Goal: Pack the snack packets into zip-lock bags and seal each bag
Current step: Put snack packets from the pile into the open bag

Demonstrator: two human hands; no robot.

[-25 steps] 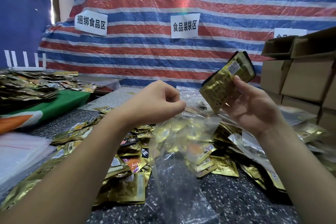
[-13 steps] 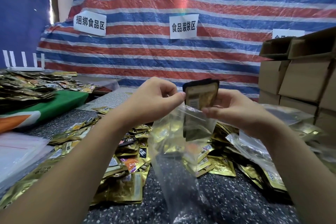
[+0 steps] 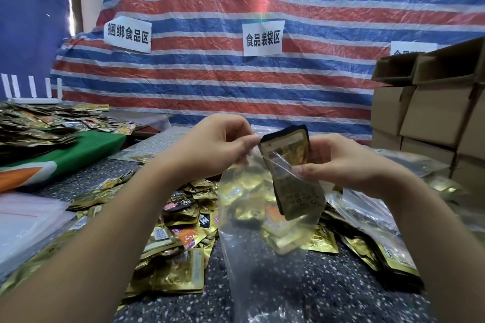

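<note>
Left hand pinches the clear floppy zip-lock bag at its rim, right hand grips the gold foil snack packet stack half in below the mouth; risk: rim slips, stack snags, packets spill.

Left hand raised, fingers pinched; right hand raised, fingers curled, gripping

Gold foil snack packets with black edges, a second ago raised clear in right hand, now pushed deeper into clear plastic zip-lock bag, lower half inside, right hand brought in to bag mouth, opposite left hand
</note>
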